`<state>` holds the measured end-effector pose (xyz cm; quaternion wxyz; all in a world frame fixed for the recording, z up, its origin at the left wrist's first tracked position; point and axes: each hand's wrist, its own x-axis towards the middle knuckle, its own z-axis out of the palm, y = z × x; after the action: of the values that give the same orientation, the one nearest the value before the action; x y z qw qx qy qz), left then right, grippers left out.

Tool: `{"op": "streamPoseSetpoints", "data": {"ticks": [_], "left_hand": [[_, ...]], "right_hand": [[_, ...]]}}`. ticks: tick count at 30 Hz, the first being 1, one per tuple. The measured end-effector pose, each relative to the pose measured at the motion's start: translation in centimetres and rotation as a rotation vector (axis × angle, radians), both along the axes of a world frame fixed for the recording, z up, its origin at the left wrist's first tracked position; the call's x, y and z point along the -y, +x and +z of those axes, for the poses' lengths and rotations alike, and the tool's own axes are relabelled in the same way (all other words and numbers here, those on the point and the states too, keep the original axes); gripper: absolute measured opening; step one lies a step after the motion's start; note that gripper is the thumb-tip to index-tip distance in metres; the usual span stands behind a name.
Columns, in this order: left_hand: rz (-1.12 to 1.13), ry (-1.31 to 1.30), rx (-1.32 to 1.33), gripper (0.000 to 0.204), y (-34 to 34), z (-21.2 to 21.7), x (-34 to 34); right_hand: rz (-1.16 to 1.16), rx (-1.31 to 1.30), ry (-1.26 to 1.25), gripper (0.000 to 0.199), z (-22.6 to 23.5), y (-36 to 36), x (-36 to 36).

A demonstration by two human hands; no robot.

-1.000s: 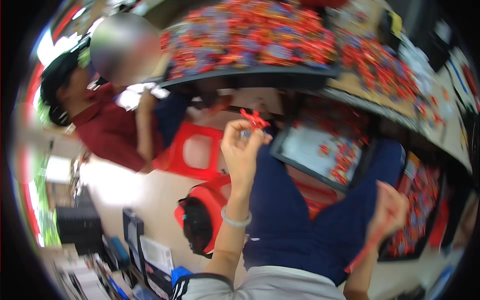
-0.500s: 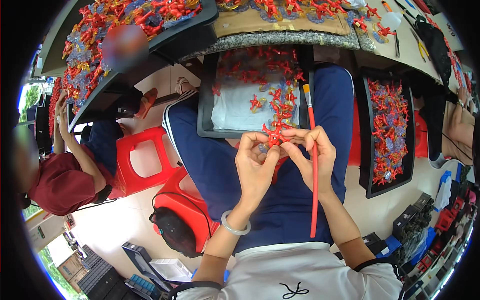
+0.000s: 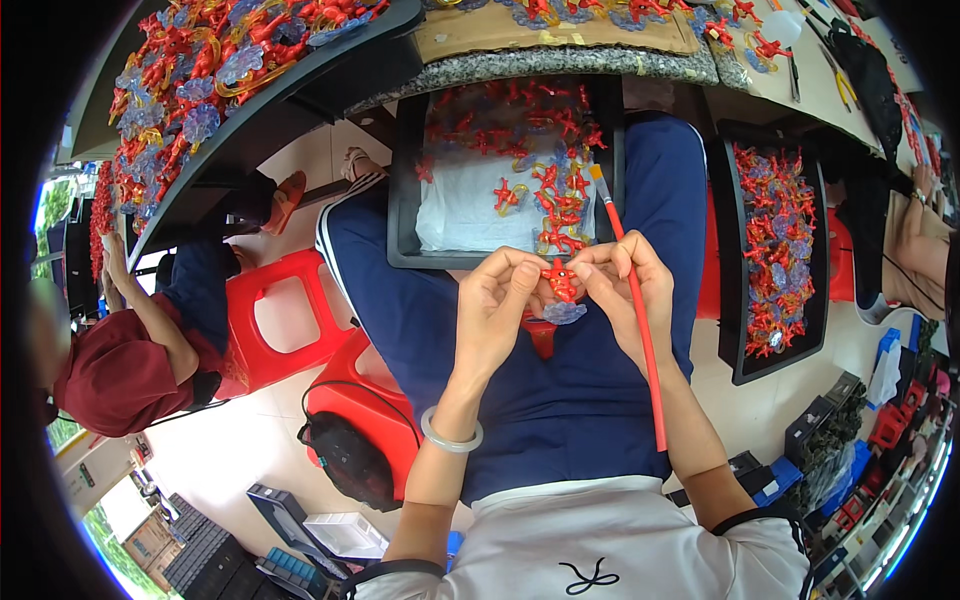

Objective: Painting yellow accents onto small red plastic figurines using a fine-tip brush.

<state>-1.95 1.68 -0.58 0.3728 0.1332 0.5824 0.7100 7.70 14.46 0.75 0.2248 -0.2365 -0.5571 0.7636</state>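
Between my two hands is a small red toy figurine (image 3: 563, 282) with a translucent bluish base (image 3: 565, 313) pointing down toward my lap. My left hand (image 3: 492, 315) pinches it from the left with thumb and fingers. My right hand (image 3: 640, 295) grips its other side by the fingertips and also holds a red-handled paintbrush (image 3: 645, 350), bristles pointing up and away. Just beyond my hands, a black tray (image 3: 402, 215) with a white liner (image 3: 455, 225) holds many similar figurines (image 3: 562, 205), some in a column at its right side.
A second black tray of figurines (image 3: 775, 250) stands at the right. At the upper left, a large black bin (image 3: 300, 110) is heaped with more. Pliers (image 3: 843, 88) lie on the table. Red stools (image 3: 285, 310) and a person in a maroon top (image 3: 125, 365) are at the left.
The figurine has turned in my fingers, so its bluish base now shows below it. The paintbrush has tilted, its handle end swinging right. The view has shifted slightly.
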Motion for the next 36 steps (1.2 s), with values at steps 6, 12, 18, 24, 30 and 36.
{"op": "streamPoseSetpoints", "data": {"ticks": [6,12,18,24,30,36], "left_hand": [[0.052,-0.007,-0.080,0.022,0.8,-0.1,-0.1],[0.125,-0.041,-0.166,0.020,1.3,-0.2,-0.1],[0.152,-0.114,-0.273,0.016,1.4,0.3,-0.1],[0.179,-0.118,-0.370,0.012,1.6,0.5,-0.3],[0.163,-0.154,-0.345,0.016,1.8,0.3,-0.4],[0.198,-0.101,-0.147,0.013,1.6,0.3,-0.4]], "right_hand": [[0.006,0.027,0.051,0.031,-0.1,-0.1,0.5],[0.023,0.033,0.115,0.032,-0.2,0.0,0.6],[0.009,0.009,0.123,0.032,-0.2,-0.1,0.5],[0.000,0.032,0.245,0.031,-0.6,-0.2,-0.1],[-0.029,0.036,0.250,0.031,-0.8,-0.4,-0.1],[-0.046,0.015,0.260,0.031,-1.0,-0.5,-0.2]]}}
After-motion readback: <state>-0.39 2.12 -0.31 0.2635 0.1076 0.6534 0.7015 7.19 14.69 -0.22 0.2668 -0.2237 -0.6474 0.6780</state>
